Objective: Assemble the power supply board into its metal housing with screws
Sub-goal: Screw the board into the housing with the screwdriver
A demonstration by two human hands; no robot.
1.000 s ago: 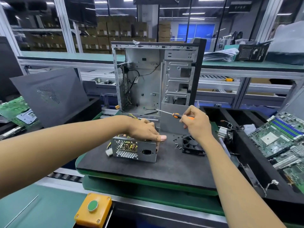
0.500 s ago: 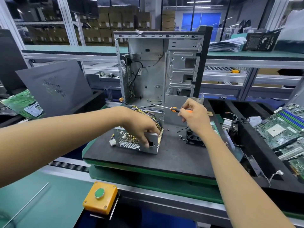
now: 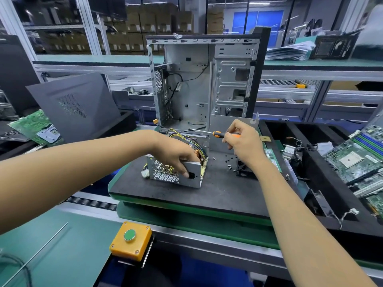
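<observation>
the left hand (image 3: 178, 158) reaches over the metal housing (image 3: 176, 172) of the power supply, its fingers curled down over the near face and gripping the top edge, with one fingertip by the black socket. the housing sits on the dark mat (image 3: 207, 189), left of centre, and the board (image 3: 202, 160) with its coils shows through the open right end, a bunch of coloured wires (image 3: 186, 139) rising out of the top. the right hand (image 3: 244, 143) is closed around the orange and black handle of a screwdriver (image 3: 215, 134), held level above the mat with its shaft pointing left toward the wires. a scatter of small dark screws (image 3: 229, 163) lies on the mat between the housing and a black fan (image 3: 243, 170) under the right wrist. an open computer case (image 3: 207, 79) stands upright at the back of the mat. a yellow box with a green button (image 3: 131, 241) sits at the near edge of the bench.
</observation>
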